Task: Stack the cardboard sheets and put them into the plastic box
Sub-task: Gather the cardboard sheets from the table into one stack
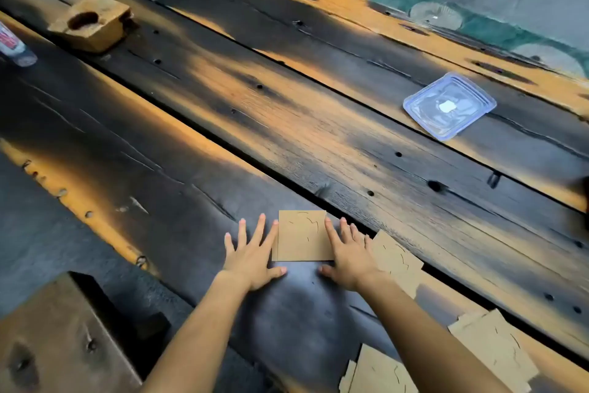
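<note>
A small stack of cardboard sheets (302, 236) lies flat on the dark wooden surface (191, 169) between both hands; the left hand (251, 252) and right hand (349, 254) press flat beside it, fingers (269, 233) spread, touching its side edges, grasping nothing; more loose sheets (396, 257) lie right; the plastic box (449, 105) sits well apart; no writing readable.

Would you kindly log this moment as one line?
left hand, right hand: flat, flanking cardboard stack | loose sheets remain | plastic box: far right
</note>
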A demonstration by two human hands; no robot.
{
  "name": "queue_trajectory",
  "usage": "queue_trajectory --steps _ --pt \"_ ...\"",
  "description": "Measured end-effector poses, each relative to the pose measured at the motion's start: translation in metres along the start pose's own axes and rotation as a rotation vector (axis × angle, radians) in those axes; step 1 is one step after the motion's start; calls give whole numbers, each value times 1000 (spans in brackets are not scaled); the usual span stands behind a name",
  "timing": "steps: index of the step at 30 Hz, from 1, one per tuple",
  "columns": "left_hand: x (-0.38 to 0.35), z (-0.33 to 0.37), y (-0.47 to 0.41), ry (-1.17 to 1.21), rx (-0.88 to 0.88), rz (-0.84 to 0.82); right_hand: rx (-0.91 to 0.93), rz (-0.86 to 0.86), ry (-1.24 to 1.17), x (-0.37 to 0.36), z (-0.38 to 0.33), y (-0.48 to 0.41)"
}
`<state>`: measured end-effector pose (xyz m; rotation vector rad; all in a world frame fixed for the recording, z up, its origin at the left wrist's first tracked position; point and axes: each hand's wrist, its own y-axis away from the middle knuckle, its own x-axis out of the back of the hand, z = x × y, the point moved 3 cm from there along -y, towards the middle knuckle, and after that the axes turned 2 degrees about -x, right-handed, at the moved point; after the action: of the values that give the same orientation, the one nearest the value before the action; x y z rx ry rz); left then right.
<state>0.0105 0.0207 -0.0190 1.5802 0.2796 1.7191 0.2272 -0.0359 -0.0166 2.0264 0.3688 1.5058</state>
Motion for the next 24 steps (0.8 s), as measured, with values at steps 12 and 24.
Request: queue_trajectory --steps 12,24 --pt "-21 12 -32 -56 -57 -44 90 8 66 -17 2 -34" --pt "-10 6 -30 -79 -165 58 140 92 0 -23 1 -14"
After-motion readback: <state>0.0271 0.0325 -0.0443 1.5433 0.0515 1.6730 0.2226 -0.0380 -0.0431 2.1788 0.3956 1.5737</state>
